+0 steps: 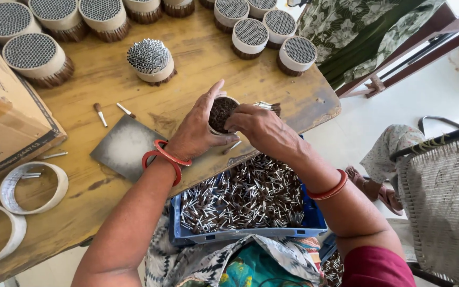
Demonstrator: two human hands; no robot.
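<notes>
Bundle [222, 113] sits at the tabletop [197, 58] edge, ringed in a white band, axis upright, dark ends up. Our left hand [197, 130] wraps its left side, grip pressed around the band. Our right hand [264, 127] meets it from the right, grip pinching a few sticks [268, 106] beside the rim; both hands equally close. Below, the blue crate [251, 234] on the lap is full of loose sticks. Further out: empty band rings [30, 187] at left, finished bundles [150, 59] along the far side.
</notes>
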